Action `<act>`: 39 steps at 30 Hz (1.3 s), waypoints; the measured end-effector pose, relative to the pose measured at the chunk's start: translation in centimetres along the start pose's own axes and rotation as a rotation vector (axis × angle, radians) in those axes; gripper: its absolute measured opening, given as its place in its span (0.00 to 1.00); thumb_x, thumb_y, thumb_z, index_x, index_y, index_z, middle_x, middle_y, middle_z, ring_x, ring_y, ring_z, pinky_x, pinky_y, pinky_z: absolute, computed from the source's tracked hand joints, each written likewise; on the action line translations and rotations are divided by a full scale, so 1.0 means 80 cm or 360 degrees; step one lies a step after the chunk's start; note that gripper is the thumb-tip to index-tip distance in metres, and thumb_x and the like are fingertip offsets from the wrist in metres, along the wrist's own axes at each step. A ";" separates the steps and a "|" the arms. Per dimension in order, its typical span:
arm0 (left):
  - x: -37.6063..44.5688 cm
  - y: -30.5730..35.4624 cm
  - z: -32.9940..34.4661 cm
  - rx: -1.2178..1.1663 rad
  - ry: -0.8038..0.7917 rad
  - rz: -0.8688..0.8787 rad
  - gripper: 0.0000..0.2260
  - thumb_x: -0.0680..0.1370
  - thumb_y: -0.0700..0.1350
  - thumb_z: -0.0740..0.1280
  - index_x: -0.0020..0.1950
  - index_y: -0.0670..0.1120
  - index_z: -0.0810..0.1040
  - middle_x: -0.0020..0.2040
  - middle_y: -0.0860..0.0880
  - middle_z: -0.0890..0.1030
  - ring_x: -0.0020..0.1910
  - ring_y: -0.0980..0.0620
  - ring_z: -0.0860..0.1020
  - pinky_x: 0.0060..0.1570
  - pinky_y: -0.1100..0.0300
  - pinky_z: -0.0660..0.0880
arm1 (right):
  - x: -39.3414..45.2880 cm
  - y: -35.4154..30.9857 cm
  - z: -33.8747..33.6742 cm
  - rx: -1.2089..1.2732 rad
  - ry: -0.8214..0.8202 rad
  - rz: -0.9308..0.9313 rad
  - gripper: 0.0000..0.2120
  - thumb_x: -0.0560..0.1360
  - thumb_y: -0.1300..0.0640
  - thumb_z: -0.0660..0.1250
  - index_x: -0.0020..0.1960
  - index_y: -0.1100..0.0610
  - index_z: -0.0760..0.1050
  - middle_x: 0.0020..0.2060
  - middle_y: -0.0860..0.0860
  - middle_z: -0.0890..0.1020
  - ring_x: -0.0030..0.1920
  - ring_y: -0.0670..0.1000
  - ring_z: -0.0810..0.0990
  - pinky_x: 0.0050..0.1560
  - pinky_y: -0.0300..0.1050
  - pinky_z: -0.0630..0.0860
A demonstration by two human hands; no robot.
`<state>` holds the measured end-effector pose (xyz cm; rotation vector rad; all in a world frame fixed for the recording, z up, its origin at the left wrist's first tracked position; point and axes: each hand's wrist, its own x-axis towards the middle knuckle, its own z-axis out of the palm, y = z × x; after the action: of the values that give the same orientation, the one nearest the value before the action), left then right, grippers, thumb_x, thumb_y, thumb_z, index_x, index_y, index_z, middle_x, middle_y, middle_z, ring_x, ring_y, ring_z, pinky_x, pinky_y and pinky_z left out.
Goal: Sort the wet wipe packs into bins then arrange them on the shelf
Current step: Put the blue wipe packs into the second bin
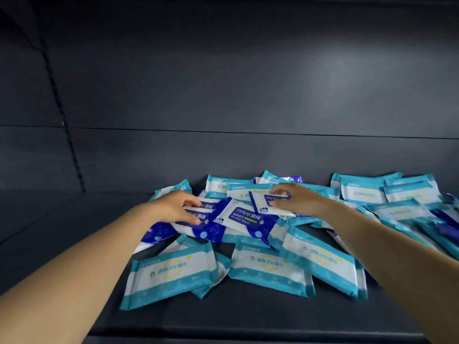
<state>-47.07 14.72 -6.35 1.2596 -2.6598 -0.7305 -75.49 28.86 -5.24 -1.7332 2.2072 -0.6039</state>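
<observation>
The wet wipe packs lie in a loose, overlapping heap on the dark shelf [74,244], and they come in two kinds: dark blue alcohol wipe packs, such as the one lying face up in the middle [244,218], and teal-banded packs, such as the one nearest you at the front [171,274], with more teal ones piled toward the right [362,192]. Your left hand [177,207] has its fingers and thumb curled round the edge of a dark blue pack [198,213] at the left of the heap, and your right hand [291,198] pinches another dark blue pack [269,203], which sits tilted on top of the teal ones behind it. So you appear to be at the sorting step, picking the blue packs out of the mix, one in each hand. No bin shows in this view, so I cannot tell where these two should go; you will likely need to turn or look down to find it. The next move calls for lifting both packs clear without dragging their neighbours, since the blue one in the middle overlaps the pack under your left hand. The film wrappers look slick and soft, so grip firmly at the edges and lift straight up before you carry them off
</observation>
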 end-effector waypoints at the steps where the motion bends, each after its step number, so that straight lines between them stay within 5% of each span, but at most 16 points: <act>1: 0.001 -0.003 -0.001 0.0001 0.0013 -0.0014 0.25 0.70 0.50 0.75 0.66 0.53 0.74 0.66 0.53 0.73 0.66 0.55 0.70 0.66 0.59 0.66 | 0.002 -0.001 0.000 0.0029 -0.0022 -0.0010 0.18 0.75 0.48 0.67 0.64 0.50 0.73 0.65 0.46 0.73 0.60 0.44 0.71 0.58 0.38 0.64; 9: 0.007 -0.022 0.010 -0.0037 0.0109 0.0000 0.24 0.71 0.54 0.73 0.64 0.54 0.72 0.62 0.55 0.69 0.60 0.57 0.67 0.61 0.62 0.66 | 0.008 -0.003 -0.011 -0.0100 -0.0138 0.0223 0.30 0.69 0.37 0.69 0.66 0.48 0.69 0.67 0.46 0.69 0.68 0.49 0.68 0.67 0.47 0.66; 18: 0.012 -0.018 0.001 0.0178 -0.0048 -0.0131 0.28 0.70 0.60 0.71 0.66 0.50 0.69 0.62 0.52 0.69 0.59 0.53 0.70 0.61 0.58 0.70 | 0.008 -0.062 0.009 -0.0158 -0.0106 0.0118 0.32 0.67 0.36 0.70 0.64 0.52 0.72 0.62 0.47 0.74 0.62 0.49 0.73 0.60 0.44 0.70; 23: 0.004 -0.017 -0.008 0.0131 -0.0125 -0.0204 0.22 0.71 0.57 0.72 0.60 0.51 0.70 0.59 0.53 0.73 0.57 0.53 0.73 0.59 0.57 0.71 | 0.012 -0.076 0.000 0.0051 -0.0542 0.0166 0.20 0.68 0.46 0.75 0.56 0.55 0.78 0.52 0.51 0.83 0.53 0.53 0.82 0.57 0.50 0.78; 29: -0.011 -0.023 -0.021 -0.0253 -0.0168 -0.0239 0.13 0.70 0.46 0.75 0.53 0.48 0.80 0.50 0.50 0.83 0.50 0.50 0.81 0.55 0.52 0.78 | 0.011 -0.077 -0.009 0.0131 -0.0863 0.0349 0.21 0.68 0.56 0.76 0.58 0.56 0.76 0.52 0.52 0.83 0.51 0.52 0.83 0.54 0.51 0.80; 34: -0.020 -0.023 -0.024 -0.0340 0.0039 -0.0271 0.14 0.69 0.45 0.76 0.50 0.46 0.78 0.48 0.48 0.83 0.46 0.48 0.82 0.49 0.52 0.79 | 0.014 -0.084 -0.006 0.0073 -0.0882 0.0337 0.19 0.69 0.55 0.76 0.57 0.56 0.76 0.51 0.52 0.84 0.48 0.50 0.84 0.45 0.45 0.81; 39: -0.033 -0.019 -0.028 -0.0531 0.0405 -0.0255 0.11 0.68 0.39 0.77 0.43 0.45 0.76 0.46 0.45 0.84 0.43 0.47 0.81 0.45 0.58 0.74 | 0.011 -0.094 -0.002 -0.0049 -0.0667 0.0072 0.18 0.69 0.53 0.76 0.56 0.55 0.77 0.52 0.50 0.83 0.51 0.51 0.82 0.54 0.48 0.79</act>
<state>-43.64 15.08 -4.84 1.3745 -2.1488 -0.9199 -69.33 26.53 -1.43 -1.6395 1.9601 -0.1730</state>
